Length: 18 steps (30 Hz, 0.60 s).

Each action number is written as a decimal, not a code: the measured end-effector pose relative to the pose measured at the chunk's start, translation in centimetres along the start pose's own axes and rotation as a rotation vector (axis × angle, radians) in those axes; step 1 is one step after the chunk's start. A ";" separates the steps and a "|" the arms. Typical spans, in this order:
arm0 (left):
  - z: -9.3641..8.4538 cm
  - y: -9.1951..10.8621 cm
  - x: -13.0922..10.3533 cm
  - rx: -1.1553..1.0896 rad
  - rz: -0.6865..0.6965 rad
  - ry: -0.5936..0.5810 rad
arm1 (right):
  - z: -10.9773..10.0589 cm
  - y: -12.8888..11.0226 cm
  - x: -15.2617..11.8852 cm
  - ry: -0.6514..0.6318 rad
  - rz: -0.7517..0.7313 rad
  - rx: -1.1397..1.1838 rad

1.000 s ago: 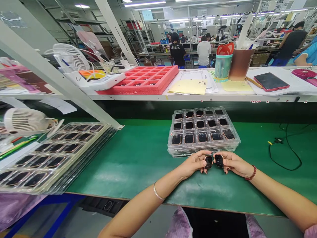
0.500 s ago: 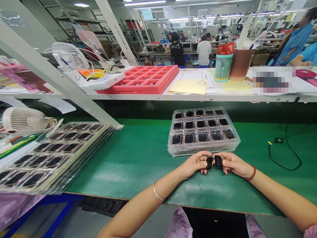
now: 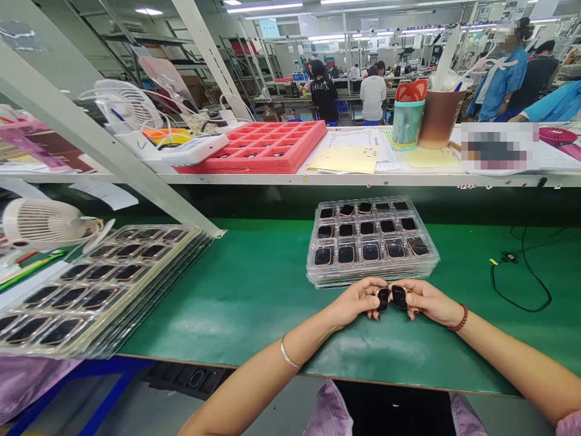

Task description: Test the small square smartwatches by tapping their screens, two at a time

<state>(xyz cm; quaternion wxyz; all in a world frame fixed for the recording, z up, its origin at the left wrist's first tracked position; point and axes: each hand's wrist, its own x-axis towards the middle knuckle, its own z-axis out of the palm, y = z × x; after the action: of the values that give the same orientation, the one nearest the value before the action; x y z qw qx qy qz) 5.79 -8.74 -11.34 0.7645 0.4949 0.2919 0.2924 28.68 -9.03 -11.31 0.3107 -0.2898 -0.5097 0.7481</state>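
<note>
Two small dark squarish watches, without straps, are held up side by side just right of the frame's center, in front of a clear tray stack (image 3: 333,277) on a green worktop (image 3: 254,272). The wearer's left grip (image 3: 354,300) is closed around the left watch (image 3: 384,298), thumb across its face; the right grip (image 3: 429,298) pinches the right watch (image 3: 399,297) the same way. The watches sit very near each other; whether they touch is hard to tell.

Each watch looks light, stiff and compact, easily managed by one set of fingertips. The glossy black face is likely smooth, slippery and prone to smudges or scratches, and the glass could crack if dropped. The rim seems the best place to take hold, with only light thumb pressure on the face.

Compared with a second ago, both grips keep nearly the same place and pose. The right watch's face, which had shown several pale marks, now looks almost wholly dark. At the upper right, a person in blue (image 3: 499,82) now stands where none stood then. The tray stack stays put.
</note>
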 end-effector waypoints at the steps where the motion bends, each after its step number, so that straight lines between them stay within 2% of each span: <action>1: 0.0 0.0 0.0 0.002 0.002 0.007 | 0.0 -0.1 0.0 0.006 0.008 0.004; 5: 0.4 0.2 -0.1 0.055 0.012 0.103 | -0.1 -0.2 -0.1 0.092 0.054 -0.006; 8: 0.8 0.4 -0.1 0.111 0.018 0.171 | -0.1 0.1 0.0 0.146 0.032 -0.099; 13: 1.6 0.7 -0.2 0.176 0.018 0.213 | 0.6 0.4 0.0 0.118 -0.025 -0.321; 18: 1.6 0.5 -0.2 0.163 0.038 0.200 | 0.7 0.3 -0.2 0.101 -0.019 -0.323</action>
<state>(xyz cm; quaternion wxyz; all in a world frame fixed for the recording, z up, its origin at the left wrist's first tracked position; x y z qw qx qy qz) 6.78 -9.62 -10.33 0.6829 0.5293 0.3802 0.3300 28.19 -9.69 -11.33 0.2922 -0.3682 -0.6097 0.6382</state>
